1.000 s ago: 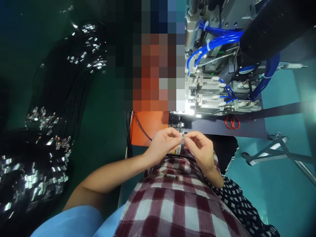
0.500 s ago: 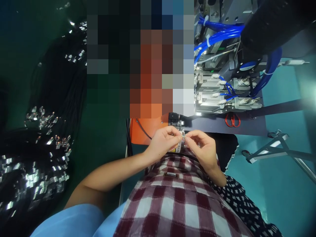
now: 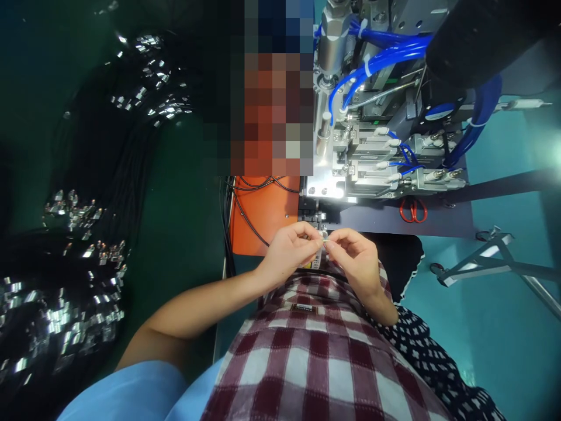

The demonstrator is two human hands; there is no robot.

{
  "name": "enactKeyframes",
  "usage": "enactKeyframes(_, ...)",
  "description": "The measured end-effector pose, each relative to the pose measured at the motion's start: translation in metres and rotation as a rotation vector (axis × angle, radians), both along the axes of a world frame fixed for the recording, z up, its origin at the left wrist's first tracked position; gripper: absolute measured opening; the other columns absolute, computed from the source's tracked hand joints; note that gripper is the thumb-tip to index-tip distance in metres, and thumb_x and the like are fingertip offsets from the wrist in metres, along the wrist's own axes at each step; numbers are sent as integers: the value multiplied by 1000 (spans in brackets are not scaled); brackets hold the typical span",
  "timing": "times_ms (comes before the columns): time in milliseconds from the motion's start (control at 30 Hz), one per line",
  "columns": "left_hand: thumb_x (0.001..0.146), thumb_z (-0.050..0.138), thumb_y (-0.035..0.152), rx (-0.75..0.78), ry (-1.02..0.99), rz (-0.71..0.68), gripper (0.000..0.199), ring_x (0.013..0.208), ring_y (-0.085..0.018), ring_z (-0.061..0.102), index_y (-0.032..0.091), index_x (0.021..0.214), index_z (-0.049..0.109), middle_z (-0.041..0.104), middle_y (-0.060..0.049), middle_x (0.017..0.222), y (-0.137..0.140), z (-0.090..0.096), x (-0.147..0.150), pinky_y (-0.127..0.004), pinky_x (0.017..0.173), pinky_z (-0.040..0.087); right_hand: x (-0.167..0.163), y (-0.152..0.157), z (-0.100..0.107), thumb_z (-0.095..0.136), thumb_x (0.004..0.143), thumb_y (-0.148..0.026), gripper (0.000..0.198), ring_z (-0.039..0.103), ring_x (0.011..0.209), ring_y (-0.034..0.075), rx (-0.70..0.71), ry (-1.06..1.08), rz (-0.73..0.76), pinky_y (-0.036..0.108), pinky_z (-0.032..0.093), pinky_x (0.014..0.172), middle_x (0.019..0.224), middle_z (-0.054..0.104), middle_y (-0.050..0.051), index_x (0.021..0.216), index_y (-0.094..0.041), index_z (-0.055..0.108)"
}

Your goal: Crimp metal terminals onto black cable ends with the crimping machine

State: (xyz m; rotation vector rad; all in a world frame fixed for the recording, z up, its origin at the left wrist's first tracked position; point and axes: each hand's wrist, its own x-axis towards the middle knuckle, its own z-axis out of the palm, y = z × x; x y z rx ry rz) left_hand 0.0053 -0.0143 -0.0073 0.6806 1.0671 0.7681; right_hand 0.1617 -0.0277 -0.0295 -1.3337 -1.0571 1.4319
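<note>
My left hand [image 3: 291, 254] is closed in a pinch, thumb against fingertips. Facing it, my right hand [image 3: 357, 260] pinches too, and the fingertips of both almost meet. Between them shows a thin pale strand [image 3: 325, 241], too small to tell its exact kind. Just beyond the fingers lies the metal front of the machine, and below them a white label [image 3: 314, 261] with printed characters shows in part. The checked apron [image 3: 307, 345] is close under both wrists.
An orange plate [image 3: 263, 219] with black cables [image 3: 245, 207] lies ahead on the left. Machine cylinders with blue hoses [image 3: 394, 61] stand ahead right. Red-handled scissors [image 3: 412, 210] rest on the dark tabletop. Bundles of black cables with shiny metal ends [image 3: 56, 318] fill the left side.
My right hand has shifted slightly left, closer to the left fingertips. The left hand stays nearly in place, and both keep pinching.
</note>
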Motion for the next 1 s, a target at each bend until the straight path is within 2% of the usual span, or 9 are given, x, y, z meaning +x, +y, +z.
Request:
enactKeyframes(200, 80, 74, 30, 4, -8, 29, 22, 44, -4, 37, 15, 79, 57, 45, 8, 46, 0, -1, 1, -16, 45, 28, -6, -1, -4, 72, 77, -29, 13, 49, 50, 9, -90, 103, -27, 23, 41, 49, 62, 58, -4, 73, -20, 65)
enactKeyframes(367, 79, 75, 31, 10, -21, 32, 23, 43, -4, 37, 15, 78, 58, 45, 8, 46, 0, -2, 1, -17, 45, 28, -9, -7, -3, 69, 81, -25, 8, 54, 58, 11, 87, -86, -86, 26, 46, 57, 70, 63, -1, 75, -20, 65)
enactKeyframes(567, 77, 76, 33, -5, -28, 19, 26, 43, -4, 38, 14, 78, 59, 46, 8, 45, 2, -1, 1, -17, 45, 27, 2, -4, -1, 66, 86, -32, 11, 58, 55, 12, 31, -20, -18, 27, 51, 56, 74, 68, 0, 87, -21, 69)
enactKeyframes(733, 78, 76, 33, -1, -25, 11, 26, 43, -4, 38, 14, 79, 59, 46, 7, 46, 2, 1, 0, -17, 45, 28, 2, -2, 2, 67, 87, -31, 12, 62, 66, 14, 135, -165, 5, 29, 53, 61, 83, 71, 3, 92, -22, 72)
enactKeyframes(900, 78, 76, 35, -4, 0, -6, 26, 43, -4, 38, 14, 78, 59, 46, 8, 45, 2, 2, 0, -17, 46, 30, -1, -2, 2, 67, 88, -27, 9, 60, 65, 14, 244, -290, -24, 29, 50, 62, 77, 67, 1, 81, -22, 69)
enactKeyframes(1000, 78, 76, 36, -3, 29, -21, 28, 42, -5, 39, 14, 78, 59, 46, 7, 46, 2, 1, 0, -17, 45, 30, -2, -2, 1, 64, 88, -26, 11, 57, 63, 13, 244, -276, -5, 28, 48, 60, 75, 63, 1, 78, -21, 65)
